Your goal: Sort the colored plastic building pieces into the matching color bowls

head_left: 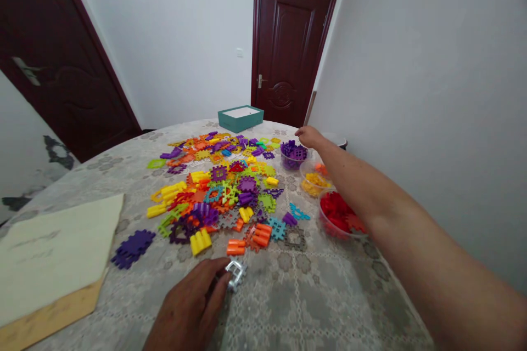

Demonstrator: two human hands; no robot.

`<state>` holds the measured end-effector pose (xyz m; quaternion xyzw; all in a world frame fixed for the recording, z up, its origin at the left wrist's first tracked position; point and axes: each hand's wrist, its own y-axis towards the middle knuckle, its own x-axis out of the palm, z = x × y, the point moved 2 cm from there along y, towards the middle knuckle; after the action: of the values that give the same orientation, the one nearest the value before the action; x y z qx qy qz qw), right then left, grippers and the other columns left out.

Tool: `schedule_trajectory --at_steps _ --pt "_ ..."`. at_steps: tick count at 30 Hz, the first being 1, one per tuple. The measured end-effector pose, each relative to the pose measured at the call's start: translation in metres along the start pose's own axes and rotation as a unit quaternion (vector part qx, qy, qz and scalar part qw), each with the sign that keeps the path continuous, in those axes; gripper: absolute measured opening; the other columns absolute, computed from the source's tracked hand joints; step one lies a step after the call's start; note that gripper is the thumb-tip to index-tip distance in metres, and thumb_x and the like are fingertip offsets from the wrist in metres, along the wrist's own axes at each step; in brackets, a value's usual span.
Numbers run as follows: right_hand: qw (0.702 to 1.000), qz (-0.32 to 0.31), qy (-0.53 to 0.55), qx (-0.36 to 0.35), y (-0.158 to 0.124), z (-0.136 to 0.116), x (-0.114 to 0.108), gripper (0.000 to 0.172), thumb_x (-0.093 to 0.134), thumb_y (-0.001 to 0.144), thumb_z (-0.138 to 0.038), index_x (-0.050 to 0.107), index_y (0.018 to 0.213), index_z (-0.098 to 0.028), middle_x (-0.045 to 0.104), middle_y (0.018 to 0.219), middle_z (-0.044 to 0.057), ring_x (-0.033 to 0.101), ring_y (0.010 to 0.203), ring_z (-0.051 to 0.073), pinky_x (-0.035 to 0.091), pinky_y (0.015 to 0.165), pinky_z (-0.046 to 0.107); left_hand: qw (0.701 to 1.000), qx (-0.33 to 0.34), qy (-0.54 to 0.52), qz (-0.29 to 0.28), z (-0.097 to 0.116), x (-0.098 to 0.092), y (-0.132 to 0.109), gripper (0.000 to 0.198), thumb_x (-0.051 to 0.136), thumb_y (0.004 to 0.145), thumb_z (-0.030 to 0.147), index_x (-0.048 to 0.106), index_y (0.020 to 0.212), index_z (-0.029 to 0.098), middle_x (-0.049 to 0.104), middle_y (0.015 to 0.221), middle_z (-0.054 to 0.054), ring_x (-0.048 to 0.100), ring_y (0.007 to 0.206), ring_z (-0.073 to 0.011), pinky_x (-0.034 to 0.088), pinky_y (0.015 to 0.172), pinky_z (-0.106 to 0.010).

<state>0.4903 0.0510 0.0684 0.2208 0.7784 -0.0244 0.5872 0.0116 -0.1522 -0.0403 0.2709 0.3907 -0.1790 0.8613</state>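
Between the thumb and fingers of my left hand (201,290), near the table's front, is a grey interlocking plastic piece (235,273) with a square window opening. My right arm stretches far forward over the right side of the table. At its end, my right hand (309,136) is just above and behind a clear bowl of purple pieces (293,154); most of its fingers are hidden, so what it holds cannot be made out. A bowl of yellow pieces (313,184) and a bowl of red pieces (340,214) stand below the forearm.
A wide heap of mixed coloured plastic pieces (222,194) covers the table's middle. Dark purple pieces (132,248) lie apart at the left, beside a large cream sheet (61,258). At the far edge stands a green box (241,119). A wall runs along the right.
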Motion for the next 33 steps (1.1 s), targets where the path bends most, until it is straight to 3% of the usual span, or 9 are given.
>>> schedule_trajectory --at_steps 6,10,15,18,23,30,33 --pt "0.997 0.063 -0.031 -0.011 -0.055 -0.032 -0.036 0.037 0.056 0.086 -0.005 0.079 0.114 -0.012 0.075 0.119 0.014 0.067 0.116 0.027 0.048 0.103 0.033 0.999 -0.007 0.008 -0.042 0.007 0.000 0.004 0.029 0.051 0.100 0.039 0.071 0.115 0.024 0.077 0.109 -0.007 0.073 0.096 -0.0219 0.057 0.088 -0.033" --pt "0.992 0.016 -0.036 -0.123 -0.136 -0.073 -0.045 0.034 0.053 0.089 -0.006 0.080 0.108 -0.015 0.076 0.115 0.012 0.068 0.112 0.027 0.049 0.101 0.035 0.998 -0.001 0.017 -0.055 0.006 0.003 0.006 0.028 0.050 0.100 0.035 0.071 0.115 0.022 0.076 0.108 -0.008 0.071 0.096 -0.0224 0.053 0.089 -0.035" --pt "0.979 -0.092 -0.016 -0.182 -0.256 -0.098 -0.009 0.041 0.052 0.091 -0.007 0.074 0.123 -0.020 0.073 0.125 0.013 0.067 0.117 0.029 0.049 0.103 0.038 0.998 0.011 0.021 -0.055 0.005 0.003 0.008 0.028 0.048 0.100 0.035 0.069 0.113 0.021 0.075 0.105 -0.008 0.070 0.094 -0.0226 0.051 0.087 -0.035" --pt "0.981 -0.118 -0.060 -0.139 -0.296 -0.094 0.026 0.053 0.052 0.090 -0.007 0.063 0.139 -0.021 0.063 0.140 0.017 0.066 0.120 0.029 0.050 0.099 0.036 0.998 0.015 0.020 -0.050 0.007 0.001 0.008 0.029 0.048 0.100 0.034 0.069 0.114 0.020 0.075 0.108 -0.009 0.069 0.096 -0.0233 0.050 0.088 -0.036" --pt "0.985 -0.128 -0.113 -0.037 -0.305 -0.079 0.055 0.052 0.052 0.093 -0.016 0.058 0.144 -0.020 0.064 0.128 0.020 0.070 0.109 0.029 0.052 0.087 0.034 0.998 0.008 0.024 -0.058 0.010 0.001 0.008 0.027 0.050 0.098 0.030 0.070 0.112 0.018 0.074 0.103 -0.011 0.068 0.093 -0.0238 0.049 0.086 -0.036" --pt "0.995 -0.086 -0.012 -0.052 -0.296 -0.065 0.059 0.051 0.054 0.091 -0.021 0.061 0.142 -0.018 0.065 0.127 0.016 0.066 0.114 0.026 0.048 0.097 0.030 0.995 -0.004 0.046 -0.084 0.016 -0.001 0.008 0.022 0.052 0.097 0.026 0.069 0.107 0.018 0.073 0.100 -0.011 0.067 0.090 -0.0235 0.048 0.082 -0.035" --pt "0.994 -0.088 0.031 -0.064 -0.296 -0.063 0.061 0.038 0.056 0.091 -0.024 0.070 0.125 -0.017 0.068 0.118 0.014 0.067 0.107 0.024 0.048 0.095 0.030 0.995 -0.002 0.048 -0.087 0.017 -0.001 0.008 0.021 0.051 0.098 0.026 0.069 0.105 0.018 0.073 0.098 -0.010 0.067 0.089 -0.0232 0.047 0.081 -0.034"
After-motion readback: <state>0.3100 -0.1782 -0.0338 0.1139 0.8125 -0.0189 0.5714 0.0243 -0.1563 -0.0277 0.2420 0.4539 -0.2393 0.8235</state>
